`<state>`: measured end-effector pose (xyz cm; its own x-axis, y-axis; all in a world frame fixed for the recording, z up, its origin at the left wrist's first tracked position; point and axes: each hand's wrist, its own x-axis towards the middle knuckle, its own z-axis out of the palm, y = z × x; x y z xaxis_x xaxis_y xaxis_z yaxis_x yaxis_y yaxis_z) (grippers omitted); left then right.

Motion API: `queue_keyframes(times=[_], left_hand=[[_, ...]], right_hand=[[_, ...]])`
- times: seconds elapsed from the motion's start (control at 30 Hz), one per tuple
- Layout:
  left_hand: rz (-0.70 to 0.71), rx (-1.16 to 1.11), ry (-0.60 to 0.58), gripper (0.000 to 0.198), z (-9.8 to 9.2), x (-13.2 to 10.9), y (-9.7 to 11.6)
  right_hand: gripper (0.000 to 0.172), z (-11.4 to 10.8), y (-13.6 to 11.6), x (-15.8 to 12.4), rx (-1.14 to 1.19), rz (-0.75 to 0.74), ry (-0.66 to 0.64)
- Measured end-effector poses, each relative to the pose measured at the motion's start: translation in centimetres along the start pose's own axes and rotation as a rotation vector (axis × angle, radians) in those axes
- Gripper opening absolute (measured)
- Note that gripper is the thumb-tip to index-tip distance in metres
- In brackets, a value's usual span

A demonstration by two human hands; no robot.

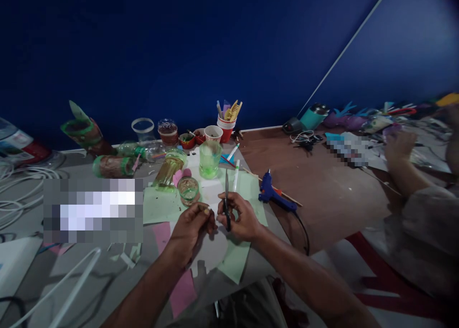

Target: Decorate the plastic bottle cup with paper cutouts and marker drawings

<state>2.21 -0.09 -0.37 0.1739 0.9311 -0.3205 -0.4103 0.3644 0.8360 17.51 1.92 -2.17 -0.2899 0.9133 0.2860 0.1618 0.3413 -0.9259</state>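
My right hand [241,216] is closed round the black handles of a pair of scissors [226,194], whose blades point up and away from me. My left hand [193,223] is pinched shut on a small thin piece, too small to name, right beside the scissors' handles. Both hands hover over sheets of light green paper [161,204] and white paper [211,251] on the work surface. A pink sheet [182,292] lies under my left forearm.
A blue glue gun [274,194] with its cord lies right of my hands. Cut green plastic cups and bottles [210,159], a red cup of tools [226,125] and small pots stand behind. White cables [17,189] lie left. Another person's arm [412,175] reaches in at right.
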Motion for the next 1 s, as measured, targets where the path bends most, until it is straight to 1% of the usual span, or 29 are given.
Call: queue_keyframes(times=[0.17,0.3,0.43,0.57,0.7,0.87,1.0], left_hand=[[0.104,-0.012,0.033,0.017,-0.1,-0.3,0.3],[0.133,-0.008,0.04,0.016,-0.3,-0.3,0.0],[0.154,0.002,0.039,0.018,-0.5,-0.2,-0.3],[0.171,0.019,0.066,0.017,-0.6,-0.1,-0.6],[0.181,0.048,0.085,0.019,-0.4,-0.1,-0.5],[0.212,0.162,0.125,0.022,0.0,-0.2,0.1],[0.248,0.227,0.128,0.019,-0.2,-0.1,0.1]], right_hand=[[0.042,0.2,0.2,-0.5,-0.176,-0.072,-0.041],[0.044,0.3,0.2,-0.7,-0.311,-0.179,-0.061],[0.04,0.6,0.0,-0.7,-0.437,-0.269,-0.059],[0.041,0.9,0.0,-0.9,-0.503,-0.29,-0.081],[0.04,1.0,0.1,-1.0,-0.547,-0.292,-0.07],[0.043,1.1,0.3,-1.0,-0.584,-0.305,-0.07],[0.044,1.0,0.3,-1.1,-0.598,-0.3,-0.078]])
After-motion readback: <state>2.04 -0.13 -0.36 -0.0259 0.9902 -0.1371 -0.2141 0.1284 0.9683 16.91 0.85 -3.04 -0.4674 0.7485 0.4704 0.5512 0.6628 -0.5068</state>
